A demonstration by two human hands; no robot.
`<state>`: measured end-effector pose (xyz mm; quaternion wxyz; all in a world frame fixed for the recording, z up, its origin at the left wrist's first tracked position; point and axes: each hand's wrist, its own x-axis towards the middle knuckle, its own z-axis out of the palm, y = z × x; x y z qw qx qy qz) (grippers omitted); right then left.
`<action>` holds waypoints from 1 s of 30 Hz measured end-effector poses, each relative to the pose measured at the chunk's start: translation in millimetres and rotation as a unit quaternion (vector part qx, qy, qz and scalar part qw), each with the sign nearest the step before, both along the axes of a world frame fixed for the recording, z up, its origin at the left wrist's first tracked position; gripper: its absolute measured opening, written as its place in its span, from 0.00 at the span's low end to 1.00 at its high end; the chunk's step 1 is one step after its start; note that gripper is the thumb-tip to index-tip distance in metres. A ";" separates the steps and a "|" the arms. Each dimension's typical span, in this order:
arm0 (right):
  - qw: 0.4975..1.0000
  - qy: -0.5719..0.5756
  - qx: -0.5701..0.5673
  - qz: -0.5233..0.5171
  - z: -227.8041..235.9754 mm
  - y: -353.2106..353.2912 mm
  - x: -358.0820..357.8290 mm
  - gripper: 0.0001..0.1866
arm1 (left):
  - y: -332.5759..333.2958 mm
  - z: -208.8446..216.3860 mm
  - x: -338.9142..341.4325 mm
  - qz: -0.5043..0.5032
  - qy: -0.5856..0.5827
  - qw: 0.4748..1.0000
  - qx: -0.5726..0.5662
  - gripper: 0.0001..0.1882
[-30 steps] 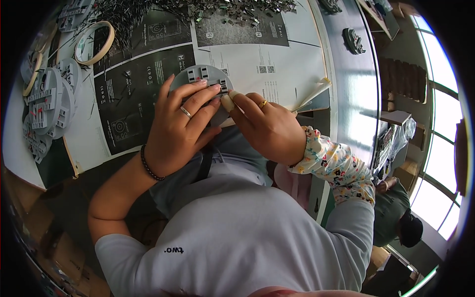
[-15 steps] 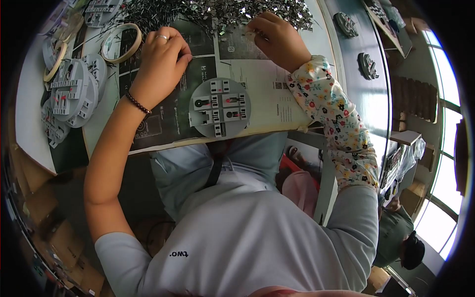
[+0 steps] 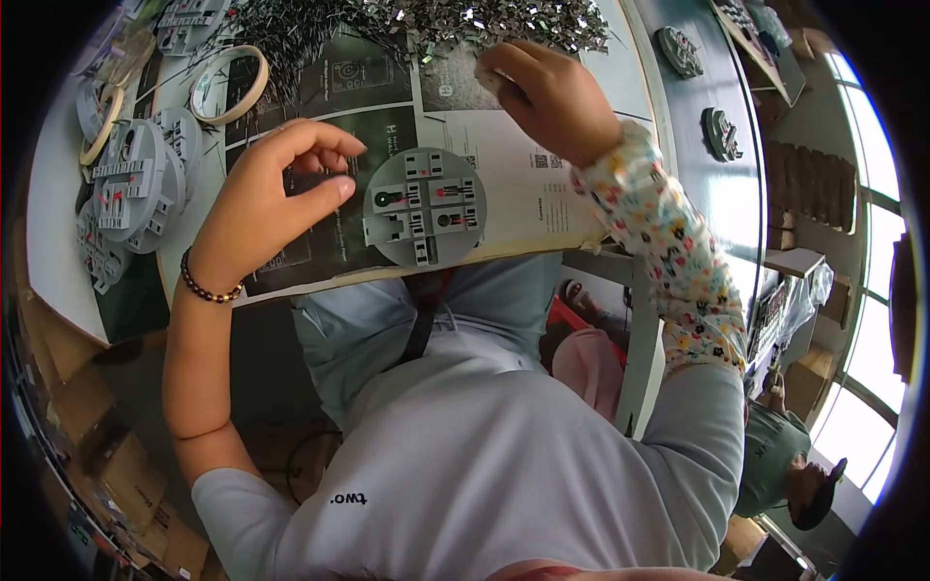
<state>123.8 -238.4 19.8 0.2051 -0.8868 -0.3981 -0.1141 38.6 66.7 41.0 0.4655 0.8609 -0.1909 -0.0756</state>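
A round grey plastic base [image 3: 425,207] lies flat on the printed sheets, with raised slotted blocks and small red and black parts on it. My left hand [image 3: 276,198] hovers to the left of this base, thumb and index finger apart, holding nothing visible. Beyond the base to the right, my right hand [image 3: 552,102] is closed in a pinch over the sheets, close to a heap of small shiny metal pieces [image 3: 504,21]. Its fingertips face away, so whatever is between them cannot be made out.
Similar grey bases [image 3: 140,189] are stacked at the left, beside a roll of tan tape [image 3: 257,92]. Thin dark strips [image 3: 295,34] lie at the far side. Two small grey parts rest on the bench [image 3: 712,198] at right. Another person [image 3: 775,450] is at the lower right.
My left hand has come back toward me and leftward, its thumb and fingers spreading apart. My right hand has moved slightly nearer. The round base has shifted slightly left along with the sheets.
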 end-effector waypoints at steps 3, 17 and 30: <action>0.997 0.055 -0.006 -0.053 16.4 -13.3 -47.4 0.11 | -8.9 -2.7 -0.5 -0.049 0.045 0.991 -0.115 0.09; 0.996 0.076 -0.032 -0.036 7.3 -22.8 -125.5 0.12 | -63.6 -16.5 -36.2 0.000 -0.095 0.988 -0.119 0.06; 0.982 0.177 0.016 -0.065 8.6 -17.2 -119.6 0.09 | -54.0 -17.3 -40.1 -0.003 -0.144 0.989 -0.044 0.10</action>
